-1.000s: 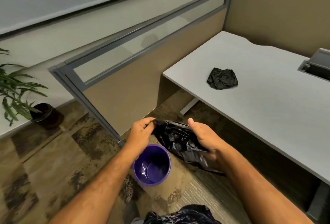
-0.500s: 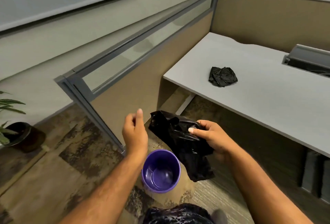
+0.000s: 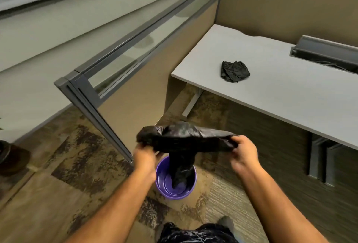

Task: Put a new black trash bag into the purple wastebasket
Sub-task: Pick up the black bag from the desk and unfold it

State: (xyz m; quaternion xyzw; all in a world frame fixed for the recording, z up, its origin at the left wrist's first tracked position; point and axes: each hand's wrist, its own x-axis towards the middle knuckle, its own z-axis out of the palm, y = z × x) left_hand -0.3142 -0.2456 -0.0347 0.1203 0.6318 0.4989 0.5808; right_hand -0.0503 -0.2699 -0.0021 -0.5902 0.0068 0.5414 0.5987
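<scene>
Stretching the black trash bag [image 3: 186, 139] wide between both hands, above the purple wastebasket [image 3: 175, 179]. Left hand [image 3: 144, 157] is gripping the bag's left end, fingers clenched into the plastic; some of the bunched film is covering the fingertips, so the exact pinch is not readable. Right hand [image 3: 244, 152] is gripping the right end, fingers curled closed on the edge, slightly motion-blurred. Bag's top portion is spanning roughly level from hand to hand, with a bulge rising in the middle. Bag's lower part is hanging straight down as a narrow tail and dipping inside the wastebasket mouth; whether the tip is touching the bottom is not clear. Wastebasket is sitting upright on the patterned carpet floor [image 3: 64, 165], near the end post of the cubicle partition [image 3: 135, 79], between the two forearms. Bag rim is not yet folded over the wastebasket lip. Second crumpled black bag [image 3: 234, 71] is lying on the white surface [image 3: 290, 91] far right, well apart from the hands. Grey cable tray [image 3: 327, 51] is sitting at the far right edge of that surface. Dark patterned clothing and a shoe are showing at the near bottom edge.
</scene>
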